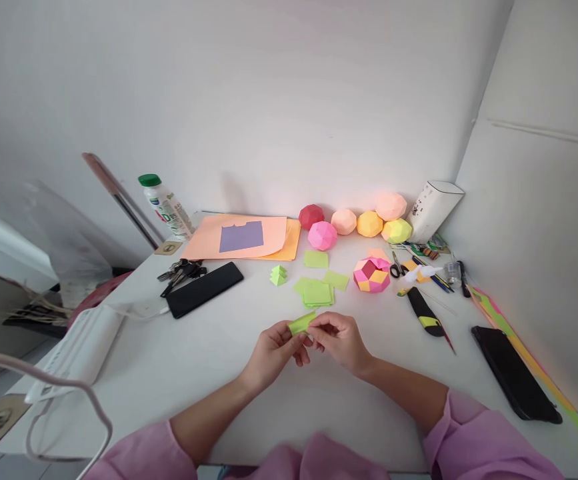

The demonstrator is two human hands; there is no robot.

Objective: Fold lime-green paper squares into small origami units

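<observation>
Between my two hands is a small folded piece of green paper (301, 324), held above the white table. My left hand (275, 347) pinches its left end. The fingers of my right hand (339, 340) close on its right end. Just beyond them lies a loose stack of green paper pieces (317, 293), with another green piece (315, 259) farther back. To the left of the stack stands a small green folded paper shape (278, 275) with stepped layers. A pink, orange and red paper ball (371, 275) with an open hollow rests to the right.
Several faceted paper balls (322, 235) line the wall. Orange paper sheets (209, 237), keys (183, 272) and a black phone-like slab (205, 289) lie left. Scissors (396, 268), a utility knife (425, 311) and a black phone (513, 373) are right. A bottle (169, 210) stands back left.
</observation>
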